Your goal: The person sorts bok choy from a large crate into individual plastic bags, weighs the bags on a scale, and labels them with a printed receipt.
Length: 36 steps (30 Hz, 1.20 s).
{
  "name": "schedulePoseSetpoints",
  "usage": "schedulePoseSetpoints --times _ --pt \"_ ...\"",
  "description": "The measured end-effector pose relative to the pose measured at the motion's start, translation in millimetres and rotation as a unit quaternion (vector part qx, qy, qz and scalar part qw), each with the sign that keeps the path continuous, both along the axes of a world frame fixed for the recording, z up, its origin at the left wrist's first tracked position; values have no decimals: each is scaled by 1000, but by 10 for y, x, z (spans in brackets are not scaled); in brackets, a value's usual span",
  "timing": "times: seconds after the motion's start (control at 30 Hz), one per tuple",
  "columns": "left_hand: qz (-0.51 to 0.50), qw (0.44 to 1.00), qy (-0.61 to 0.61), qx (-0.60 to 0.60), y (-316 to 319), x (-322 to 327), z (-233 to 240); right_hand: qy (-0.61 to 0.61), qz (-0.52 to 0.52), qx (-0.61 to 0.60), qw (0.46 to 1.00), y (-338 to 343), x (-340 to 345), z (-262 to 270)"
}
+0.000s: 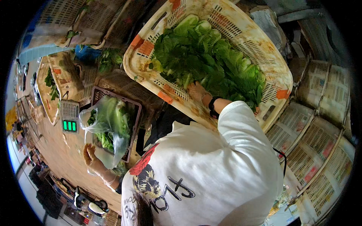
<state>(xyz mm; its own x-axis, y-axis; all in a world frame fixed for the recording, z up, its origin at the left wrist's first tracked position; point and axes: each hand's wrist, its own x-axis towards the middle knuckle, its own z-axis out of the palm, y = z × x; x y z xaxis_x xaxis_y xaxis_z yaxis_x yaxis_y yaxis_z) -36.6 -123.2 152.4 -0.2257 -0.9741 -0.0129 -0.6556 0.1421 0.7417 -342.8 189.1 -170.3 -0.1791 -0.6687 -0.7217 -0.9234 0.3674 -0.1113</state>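
Note:
My right hand (198, 92), in a thin clear glove with a black band at the wrist, reaches into a large stained white plastic basket (251, 34). Its fingers touch the leafy green vegetables (195, 56) heaped there; leaves partly hide the fingertips, so a grip cannot be made out. On the left, my gloved left hand (92, 158) is raised with bent fingers beside a clear plastic bag (120, 148). A strand of the bag hangs down to its fingertips; whether they pinch it is unclear. Leafy greens (120, 115) fill the bag, which sits in a dark purplish plastic crate (137, 106).
A digital scale (69, 115) with a lit green display stands left of the crate. Beyond it is another white basket (52, 108) with some leaves. Stacked slatted baskets (316, 135) line the right side. A scooter (90, 202) is parked on the brown floor (60, 158) far left.

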Motion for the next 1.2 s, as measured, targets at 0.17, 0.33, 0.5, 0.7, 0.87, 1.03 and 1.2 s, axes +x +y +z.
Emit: schedulePoseSetpoints --times 0.17,0.33,0.5,0.7,0.87,1.03,1.2 --pt "18 999 1 32 -1 75 -146 0 -46 -73 996 53 5 -78" --pt "14 1000 16 20 -17 324 -221 30 1 -208 978 236 -57 221" --pt "36 999 26 22 -31 391 -206 -192 -227 -238 925 125 -721 1708" --pt "4 994 87 66 -8 189 -326 -310 -592 -553 498 530 -1484 2981" --pt "-67 995 43 56 42 -318 -137 -122 -458 -533 701 201 -1780 3419" --pt "-308 947 54 -74 419 -1522 546 -157 -310 -573 742 -392 -1479 3538" --pt "-489 855 128 -117 589 -2112 592 -421 -263 -549 672 -1129 -770 3841"
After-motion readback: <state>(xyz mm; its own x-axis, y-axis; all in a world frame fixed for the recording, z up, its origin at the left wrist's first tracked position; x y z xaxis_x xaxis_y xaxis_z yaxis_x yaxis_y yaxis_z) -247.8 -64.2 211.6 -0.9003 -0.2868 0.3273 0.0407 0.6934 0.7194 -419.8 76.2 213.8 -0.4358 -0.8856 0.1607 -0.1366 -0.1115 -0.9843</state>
